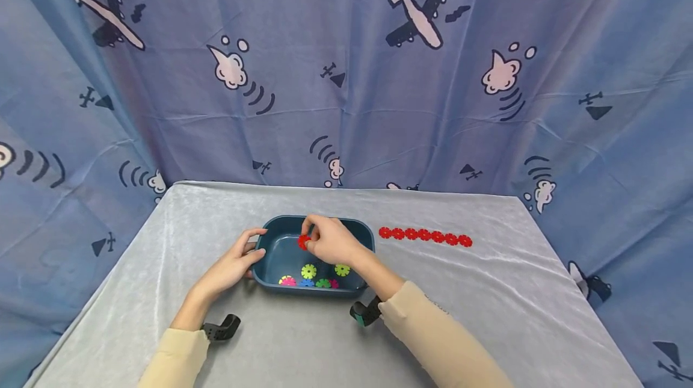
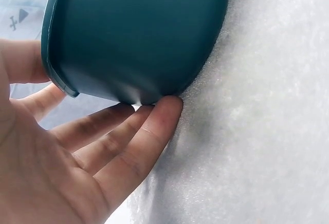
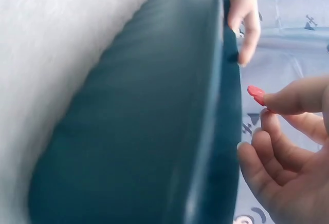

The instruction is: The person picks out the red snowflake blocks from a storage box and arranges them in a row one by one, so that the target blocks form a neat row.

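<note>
A dark teal plastic bin (image 1: 311, 292) stands on the table. My left hand (image 1: 230, 266) holds it at its left end, thumb over the rim and fingers against the outer wall (image 2: 139, 39). Above the bin's inside, my right hand (image 1: 332, 242) pinches a red notched disc (image 1: 304, 242) between thumb and finger; the right wrist view shows this red disc (image 3: 256, 94) edge-on. In the bin lie yellow-green discs (image 1: 309, 272), a pink disc (image 1: 287, 280), a blue disc (image 1: 307, 283) and a green disc (image 1: 323, 283). The near wall partly hides some of them.
Several red discs (image 1: 425, 234) form a row on the table to the right of the bin. A pale grey cloth (image 1: 303, 346) covers the table. Behind and at both sides hangs a blue curtain (image 1: 303, 15) with printed planes.
</note>
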`<state>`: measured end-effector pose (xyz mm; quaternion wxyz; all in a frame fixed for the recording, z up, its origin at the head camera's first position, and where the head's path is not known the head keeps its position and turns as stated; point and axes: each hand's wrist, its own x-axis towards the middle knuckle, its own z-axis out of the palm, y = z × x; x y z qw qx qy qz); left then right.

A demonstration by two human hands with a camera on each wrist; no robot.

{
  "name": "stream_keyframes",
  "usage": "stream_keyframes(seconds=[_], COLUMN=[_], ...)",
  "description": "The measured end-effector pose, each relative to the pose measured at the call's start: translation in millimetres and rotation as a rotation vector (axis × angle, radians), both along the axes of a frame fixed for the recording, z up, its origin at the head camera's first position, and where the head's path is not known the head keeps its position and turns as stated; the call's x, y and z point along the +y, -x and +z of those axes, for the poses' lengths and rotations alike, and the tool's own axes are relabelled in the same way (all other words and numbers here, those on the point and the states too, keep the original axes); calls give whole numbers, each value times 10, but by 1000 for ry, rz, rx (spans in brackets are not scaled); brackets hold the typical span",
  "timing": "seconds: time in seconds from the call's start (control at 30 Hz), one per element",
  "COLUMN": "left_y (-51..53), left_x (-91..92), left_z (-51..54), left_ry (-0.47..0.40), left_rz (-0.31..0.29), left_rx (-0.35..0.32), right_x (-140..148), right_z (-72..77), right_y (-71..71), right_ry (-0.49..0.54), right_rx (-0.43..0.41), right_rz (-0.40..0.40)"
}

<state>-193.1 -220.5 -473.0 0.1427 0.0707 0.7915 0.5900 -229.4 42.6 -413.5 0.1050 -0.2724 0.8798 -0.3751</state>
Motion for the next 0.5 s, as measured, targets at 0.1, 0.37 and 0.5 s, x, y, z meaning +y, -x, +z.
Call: stream_keyframes(seconds=[0.1, 0.37, 0.5], left_y=[2, 1, -4], left_x=[-1, 14, 7], left_z=[1, 13, 16], left_ry=[0, 3, 6], left_rz=[0, 1, 0], left_rx=[6, 11, 5], right_x=[119, 500, 728], right_z=[46, 81, 94], right_y=[-17, -46, -19], right_ry=[-4, 27, 48], right_rx=[54, 133, 105], right_rz=[-17, -111, -168])
